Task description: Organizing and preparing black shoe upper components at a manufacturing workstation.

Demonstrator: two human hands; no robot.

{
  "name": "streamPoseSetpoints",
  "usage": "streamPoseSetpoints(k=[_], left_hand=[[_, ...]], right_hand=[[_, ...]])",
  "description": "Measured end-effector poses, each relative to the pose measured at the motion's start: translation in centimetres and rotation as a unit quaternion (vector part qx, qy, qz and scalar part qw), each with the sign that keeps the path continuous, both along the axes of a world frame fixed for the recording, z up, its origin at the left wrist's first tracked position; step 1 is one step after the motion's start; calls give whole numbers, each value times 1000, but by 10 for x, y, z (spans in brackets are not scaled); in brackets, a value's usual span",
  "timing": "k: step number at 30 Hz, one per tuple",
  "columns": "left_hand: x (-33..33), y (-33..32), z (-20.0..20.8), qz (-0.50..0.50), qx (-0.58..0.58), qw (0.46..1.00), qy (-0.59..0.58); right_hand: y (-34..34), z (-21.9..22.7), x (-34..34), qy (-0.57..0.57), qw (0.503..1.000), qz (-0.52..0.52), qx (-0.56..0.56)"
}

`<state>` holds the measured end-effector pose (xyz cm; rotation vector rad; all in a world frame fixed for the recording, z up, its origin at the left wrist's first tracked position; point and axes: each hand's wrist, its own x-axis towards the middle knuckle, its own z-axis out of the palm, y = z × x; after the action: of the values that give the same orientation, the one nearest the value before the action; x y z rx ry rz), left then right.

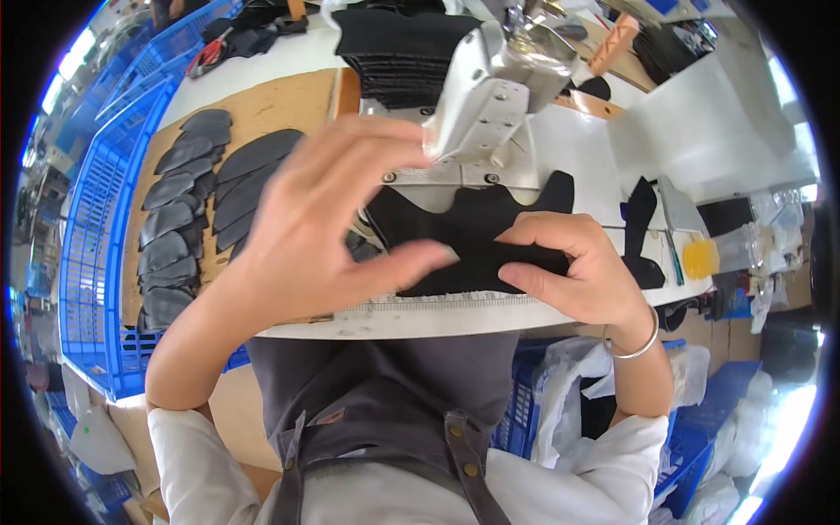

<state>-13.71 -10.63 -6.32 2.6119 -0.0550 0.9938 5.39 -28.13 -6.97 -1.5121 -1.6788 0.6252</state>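
**Black Piece [468, 220] Spread Beneath Machine Head [486, 92], Both Hands Close By**

A notched black piece was laid flat on the white worktop [302, 331], in front of the machine head and just behind a ruler strip [455, 302] that was set along the front edge. The left hand [319, 210] was raised over the piece's left side and blurred; its thumb was spread wide from its fingers, with nothing seen held between them, and its fingertips were shown close to the machine head. The right hand [582, 267] was placed on the piece's right part, thumb and forefinger set slightly apart; whether any of the material was pinched could not be told. A metal bangle [632, 339] was worn on the right wrist.

To the left, dark curved pieces [171, 227] were arranged in overlapping rows on a brown board [289, 96], beside which a blue crate [114, 201] was placed. Black pieces were stacked [394, 57] behind the worktop's middle. To the right, a narrow black cutout [640, 227] was seen near a yellow-and-clear container [700, 258].
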Motion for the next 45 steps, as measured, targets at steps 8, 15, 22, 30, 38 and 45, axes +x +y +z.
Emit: streamPoseSetpoints(k=[8,15,22,30,38,45], left_hand=[[57,-28,-45,-47,-327,882,335],[65,-34,-53,15,-187,907,377],[65,-34,-52,24,-194,900,390],[62,-38,-60,31,-169,916,362],[63,-40,-63,33,-161,916,366],[60,-41,-64,39,-155,933,323]], right_hand=[[-10,-23,29,33,983,-87,-158],[-8,-41,34,-17,980,-86,-179],[-6,-49,40,-18,983,-86,-163],[-6,-41,38,-25,970,-94,-224],[-6,-39,37,-46,970,-92,-219],[-1,-34,31,-31,975,-69,-209]])
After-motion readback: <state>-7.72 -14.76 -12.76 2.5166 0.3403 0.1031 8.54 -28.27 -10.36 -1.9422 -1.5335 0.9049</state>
